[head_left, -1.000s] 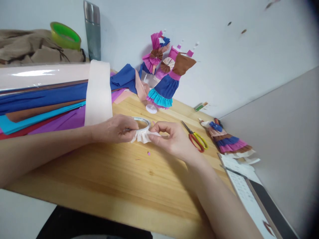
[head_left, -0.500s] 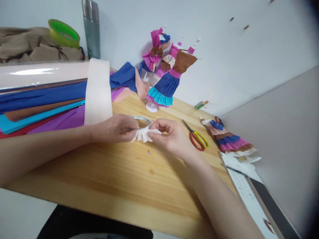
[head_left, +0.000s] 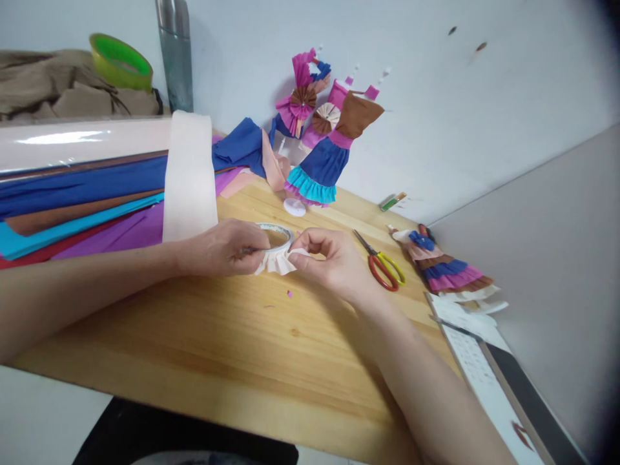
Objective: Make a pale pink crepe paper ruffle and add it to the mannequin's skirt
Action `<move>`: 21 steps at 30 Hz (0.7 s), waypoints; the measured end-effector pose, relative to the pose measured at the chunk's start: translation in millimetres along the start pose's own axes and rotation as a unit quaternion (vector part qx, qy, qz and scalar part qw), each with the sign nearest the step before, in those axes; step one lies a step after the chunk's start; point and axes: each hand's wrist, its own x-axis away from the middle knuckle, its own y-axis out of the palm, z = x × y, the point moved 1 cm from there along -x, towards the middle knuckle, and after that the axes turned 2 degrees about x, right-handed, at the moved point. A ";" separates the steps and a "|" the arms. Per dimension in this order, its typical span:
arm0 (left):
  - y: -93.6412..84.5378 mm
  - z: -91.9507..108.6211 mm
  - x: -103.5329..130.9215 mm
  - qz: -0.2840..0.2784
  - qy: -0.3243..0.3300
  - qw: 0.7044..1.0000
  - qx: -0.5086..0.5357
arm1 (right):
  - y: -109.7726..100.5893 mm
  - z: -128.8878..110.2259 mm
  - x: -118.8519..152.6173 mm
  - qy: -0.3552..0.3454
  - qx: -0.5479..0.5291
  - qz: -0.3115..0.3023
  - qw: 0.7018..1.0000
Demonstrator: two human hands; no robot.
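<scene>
Between my hands, above the wooden table (head_left: 232, 361), is a cream pleated paper strip (head_left: 277, 262). My left hand (head_left: 227, 248) is closed on the strip's left end, its fingers curled. The strip's right end is pinched between the thumb and fingers of my right hand (head_left: 324, 258). A roll of tape (head_left: 289, 236) sits right behind the pleats, touching or nearly touching them; its left part is hidden by my left hand. Scissors (head_left: 380, 263) with red and yellow handles lie right of my right hand.
Coloured paper sheets (head_left: 87, 181) and a cream band (head_left: 190, 177) cover the left. Paper dresses (head_left: 324, 161) stand by the wall; another dress (head_left: 448, 268) lies at the right above a white board (head_left: 465, 336). Behind are a bottle (head_left: 175, 64) and green tape (head_left: 121, 64).
My right thumb and fingers have closed a little further in along the strip, so less of its right end shows. The left hand holds almost the same place.
</scene>
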 end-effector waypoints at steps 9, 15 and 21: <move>0.4 0.1 0.5 -0.003 -0.004 1.000 -0.002 | 2.4 2.0 -2.2 0.036 -0.018 0.018 0.999; 1.3 -0.9 -0.2 -0.009 0.011 1.000 -0.003 | 4.8 6.3 -3.1 0.070 -0.053 0.018 0.996; 3.8 3.9 -2.2 -0.041 0.038 0.998 -0.009 | 12.5 6.4 -0.4 0.100 -0.071 0.021 0.992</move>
